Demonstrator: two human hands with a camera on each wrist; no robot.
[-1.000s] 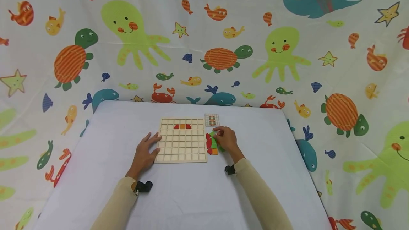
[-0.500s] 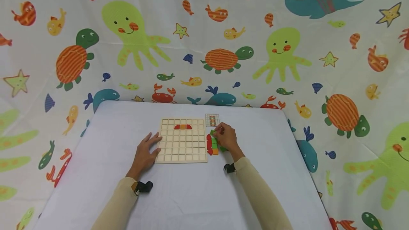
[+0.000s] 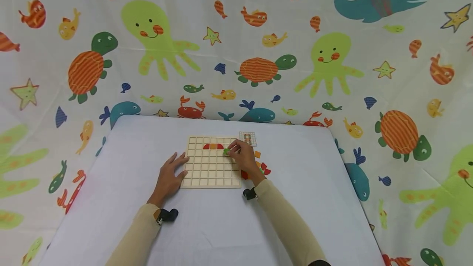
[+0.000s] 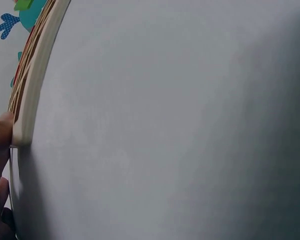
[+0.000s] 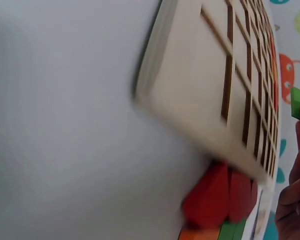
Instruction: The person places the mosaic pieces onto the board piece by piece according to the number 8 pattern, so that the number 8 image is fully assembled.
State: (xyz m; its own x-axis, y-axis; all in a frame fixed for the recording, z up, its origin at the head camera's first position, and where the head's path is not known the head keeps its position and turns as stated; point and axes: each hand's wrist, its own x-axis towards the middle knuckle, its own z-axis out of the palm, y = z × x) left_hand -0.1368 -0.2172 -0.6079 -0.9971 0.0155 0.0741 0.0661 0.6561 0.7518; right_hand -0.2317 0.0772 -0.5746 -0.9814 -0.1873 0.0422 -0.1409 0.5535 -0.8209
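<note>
- The right hand (image 3: 244, 158) pinches a green piece (image 3: 226, 151) at its fingertips, over the upper right of the gridded board (image 3: 210, 171).
- The left hand (image 3: 168, 180), fingers extended and spread, touches the board's left edge.
- A red-orange-red row (image 3: 213, 146) sits on the board, left of the green piece.
- Beyond the right hand, loose pieces (image 3: 265, 169) and a patterned card (image 3: 247, 138) lie beside the board.

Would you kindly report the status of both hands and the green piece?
Left hand touching the board at its left edge. Right hand pinching the green piece over the board. Nothing seen in its way.
</note>
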